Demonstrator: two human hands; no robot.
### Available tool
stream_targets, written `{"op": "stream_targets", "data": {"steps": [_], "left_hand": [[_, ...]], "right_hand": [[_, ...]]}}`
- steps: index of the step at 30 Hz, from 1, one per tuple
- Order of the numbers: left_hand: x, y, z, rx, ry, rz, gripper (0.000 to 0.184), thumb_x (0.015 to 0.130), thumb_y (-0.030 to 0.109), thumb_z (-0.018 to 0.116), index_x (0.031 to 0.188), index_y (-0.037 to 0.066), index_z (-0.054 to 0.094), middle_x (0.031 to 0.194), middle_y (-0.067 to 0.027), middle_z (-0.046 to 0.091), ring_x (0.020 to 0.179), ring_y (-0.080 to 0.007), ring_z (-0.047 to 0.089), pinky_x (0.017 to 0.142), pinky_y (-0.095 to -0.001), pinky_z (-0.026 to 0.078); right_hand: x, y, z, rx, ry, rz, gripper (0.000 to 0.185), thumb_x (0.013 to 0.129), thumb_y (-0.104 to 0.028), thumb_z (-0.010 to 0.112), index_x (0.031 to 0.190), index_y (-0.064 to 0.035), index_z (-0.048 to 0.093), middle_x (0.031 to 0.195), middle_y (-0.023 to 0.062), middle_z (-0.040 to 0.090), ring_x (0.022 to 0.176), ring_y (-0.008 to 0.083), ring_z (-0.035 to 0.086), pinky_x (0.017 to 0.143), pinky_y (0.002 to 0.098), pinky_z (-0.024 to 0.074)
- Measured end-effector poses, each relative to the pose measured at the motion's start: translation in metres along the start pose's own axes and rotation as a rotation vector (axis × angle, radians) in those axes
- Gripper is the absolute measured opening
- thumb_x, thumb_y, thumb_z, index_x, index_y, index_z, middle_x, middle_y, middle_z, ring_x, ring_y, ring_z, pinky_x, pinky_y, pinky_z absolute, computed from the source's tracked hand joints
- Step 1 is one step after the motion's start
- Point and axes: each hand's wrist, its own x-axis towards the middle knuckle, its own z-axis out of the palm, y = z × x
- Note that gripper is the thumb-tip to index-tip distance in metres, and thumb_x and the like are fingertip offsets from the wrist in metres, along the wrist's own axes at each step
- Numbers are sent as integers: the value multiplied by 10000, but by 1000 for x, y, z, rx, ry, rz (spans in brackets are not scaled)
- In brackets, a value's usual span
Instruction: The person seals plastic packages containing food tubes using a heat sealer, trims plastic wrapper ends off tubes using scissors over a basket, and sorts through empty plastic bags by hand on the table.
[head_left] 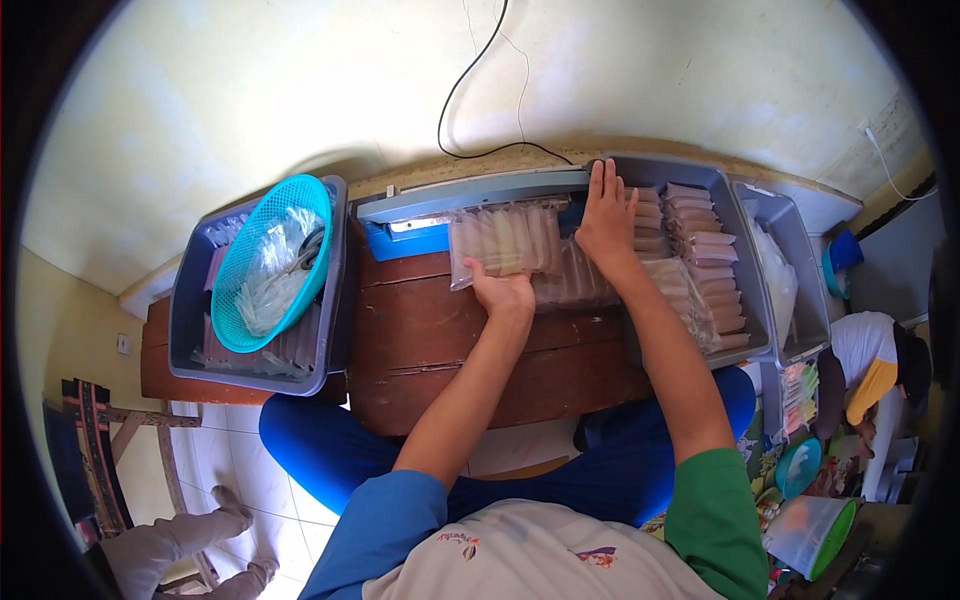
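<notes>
My left hand holds the lower edge of a clear plastic pack of pale sticks, its fingers beneath and thumb on top. The pack's upper edge lies at a long grey sealer bar with a blue base. My right hand lies with its fingers stretched out on the right end of the bar. Further clear packs lie on the brown wooden table between my hands and the right tub.
A grey tub at left bears a turquoise basket with plastic bags and scissors. At right stand a grey tub of filled packs and another grey tub. A co-worker bends at far right; another person's legs show lower left.
</notes>
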Motion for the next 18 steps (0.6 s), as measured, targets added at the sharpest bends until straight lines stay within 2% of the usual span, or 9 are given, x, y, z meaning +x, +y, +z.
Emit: {"op": "stream_targets", "data": {"steps": [14,17,18], "left_hand": [[3,0,-2,-28,15,-11,554,1008,518,220,1422,190,387,1463,-77,415,1357,-320,368,1087,-603,279],[1,0,0,-4,26,-9,562,1006,523,217,1424,187,387,1464,-80,413,1359,-323,365,1088,-600,279],[0,0,0,-1,1,-5,568,1005,528,214,1425,187,386,1465,-81,412,1360,-324,363,1089,-600,279]], "right_hand": [[1,0,1,8,8,8,887,718,-30,597,1485,-7,152,1539,197,187,1359,397,306,1104,595,216],[0,-2,-1,16,38,12,877,724,-23,571,1486,3,137,1544,219,158,1378,421,267,1110,597,198],[-1,-4,-1,106,171,-8,870,725,-17,553,1485,9,132,1542,236,150,1384,432,249,1117,583,194]]}}
